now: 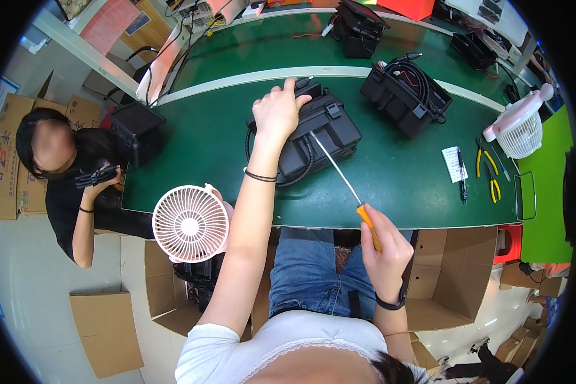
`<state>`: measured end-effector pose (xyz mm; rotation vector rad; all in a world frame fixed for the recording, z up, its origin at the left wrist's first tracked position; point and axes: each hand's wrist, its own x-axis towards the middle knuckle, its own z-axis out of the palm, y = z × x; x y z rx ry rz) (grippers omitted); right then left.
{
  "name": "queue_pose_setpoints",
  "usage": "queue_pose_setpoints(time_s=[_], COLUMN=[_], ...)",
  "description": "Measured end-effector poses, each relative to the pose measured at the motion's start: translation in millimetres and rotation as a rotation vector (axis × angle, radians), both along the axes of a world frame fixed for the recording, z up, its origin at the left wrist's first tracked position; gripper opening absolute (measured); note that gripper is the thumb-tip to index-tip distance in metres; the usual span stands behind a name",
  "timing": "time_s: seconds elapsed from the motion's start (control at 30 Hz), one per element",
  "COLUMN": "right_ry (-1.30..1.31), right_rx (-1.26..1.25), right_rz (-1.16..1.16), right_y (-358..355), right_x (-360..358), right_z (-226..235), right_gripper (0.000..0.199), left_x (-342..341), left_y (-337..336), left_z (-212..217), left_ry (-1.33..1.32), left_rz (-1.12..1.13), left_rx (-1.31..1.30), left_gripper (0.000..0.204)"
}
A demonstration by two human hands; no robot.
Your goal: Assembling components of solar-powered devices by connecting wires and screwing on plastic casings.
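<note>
Green matte bench (pixel 397 185) | left hand (pixel 276 110) flat on black boxy case (pixel 320 128) | right hand (pixel 385 246) grip clamped on screwdriver (pixel 345 182)

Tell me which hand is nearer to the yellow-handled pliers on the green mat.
Right. The right hand grips the orange-handled screwdriver at the table's near edge, to the left of the pliers. The left hand rests on the black box, farther left.

Bare table (pixel 403 185) btwn right hand (pixel 384 246) & pliers (pixel 486 168); black box (pixel 313 131) blocks ahead, white fan (pixel 191 223) beside left arm.
</note>
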<state>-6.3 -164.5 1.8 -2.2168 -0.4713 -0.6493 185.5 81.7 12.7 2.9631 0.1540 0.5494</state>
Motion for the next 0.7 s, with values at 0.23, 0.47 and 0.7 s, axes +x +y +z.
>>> queue_pose_setpoints(time_s=[0.23, 0.47, 0.7], right_ry=[-0.057, -0.072, -0.167], right_rx=[-0.083, -0.190, -0.295], right_rz=[0.029, -0.009, -0.033], right_y=[11.8, 22.2, 28.5], right_x=[-7.5, -12.2, -15.2], right_z=[5.3, 9.9, 8.7], right_gripper=[0.031, 0.032, 0.036], left_x=[0.2, 0.0, 0.0], left_y=[0.3, -1.0, 0.8], left_z=[-0.1, -1.0, -2.8], left_ry=[-0.014, -0.010, -0.025], left_rz=[-0.002, 0.005, 0.007], left_rx=[0.011, 0.015, 0.015], left_gripper=[0.050, 0.051, 0.051])
